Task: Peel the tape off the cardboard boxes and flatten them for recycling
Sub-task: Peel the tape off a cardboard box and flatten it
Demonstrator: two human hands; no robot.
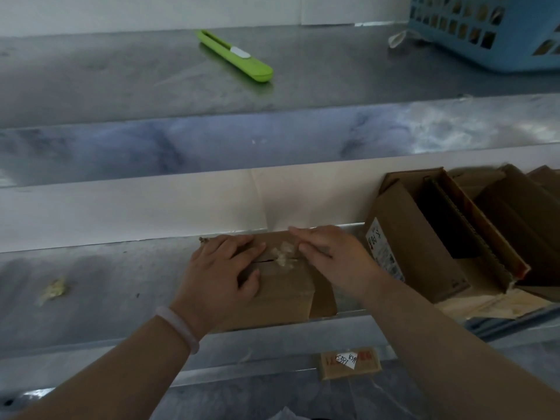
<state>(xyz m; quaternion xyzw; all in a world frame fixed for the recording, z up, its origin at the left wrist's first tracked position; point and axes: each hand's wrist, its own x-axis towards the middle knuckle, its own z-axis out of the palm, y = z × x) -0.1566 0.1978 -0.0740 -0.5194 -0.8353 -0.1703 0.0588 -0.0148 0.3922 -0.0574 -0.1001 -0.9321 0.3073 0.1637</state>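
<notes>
Cardboard is the whole story here: a small brown box [281,286] sits on the metal table [91,283], at its near edge, with both hands on top of it. The left hand [224,268] lies flat over the left half of the box, fingers spread and pressing down, gripping nothing. The right hand [330,256] rests on the right half, fingers stretched toward the far edge; whether its fingertips pinch anything I cannot tell. Between the two hands, along the box's centre seam, lies a crumpled scrap of clear tape [283,256] — partly lifted, it seems, and still stuck at one end.

Just right of the box stands an opened carton [424,247] with more cardboard piled behind it. Far beyond the box, on the raised back shelf, lies a green cutter [236,57], and further right of that a blue basket [485,28]. Well to the left of the box is a small wad of used tape [54,289].

The box looks light and fairly stiff, likely to slide on the smooth steel unless held down, so the flat left hand is well placed. The tape is thin, sticky and prone to tearing — best taken at the loose crumpled end and drawn low along the seam. For flattening, the flaps by the seam are the natural hold.
</notes>
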